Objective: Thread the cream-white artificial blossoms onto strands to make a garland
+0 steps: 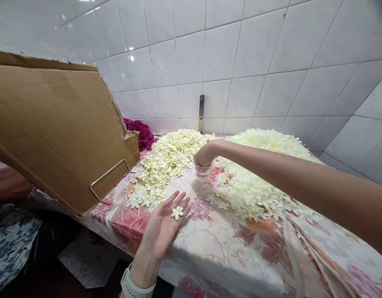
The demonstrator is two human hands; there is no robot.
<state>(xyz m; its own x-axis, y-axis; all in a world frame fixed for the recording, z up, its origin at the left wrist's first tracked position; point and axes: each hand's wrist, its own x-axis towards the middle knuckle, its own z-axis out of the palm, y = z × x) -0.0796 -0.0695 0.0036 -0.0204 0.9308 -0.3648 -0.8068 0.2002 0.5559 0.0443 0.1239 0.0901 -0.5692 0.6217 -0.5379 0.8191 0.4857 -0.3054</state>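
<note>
My left hand (164, 223) is palm up over the near edge of the table, its fingers stretched out and loosely spread. One white artificial-looking flower (177, 212) with a pale yellow centre rests across the fingers. My right hand (207, 154) reaches in from the right and dips bunched fingers into a small clear cup (202, 172). Liquid seems to stand in the cup. What those fingertips hold, if anything, is hidden. To the left of the cup lies a heap of creamy flowers (166, 155); a second, paler heap (256, 186) spreads under and around my right forearm.
A floral cloth (216, 248) covers the table. At the left stands a large cardboard box (51, 132) with a bent metal wire stand (108, 176) beside it. Magenta flowers (141, 133) lie behind. A metal strip (201, 111) leans on the tiled wall. Ribbons (292, 256) trail at the right.
</note>
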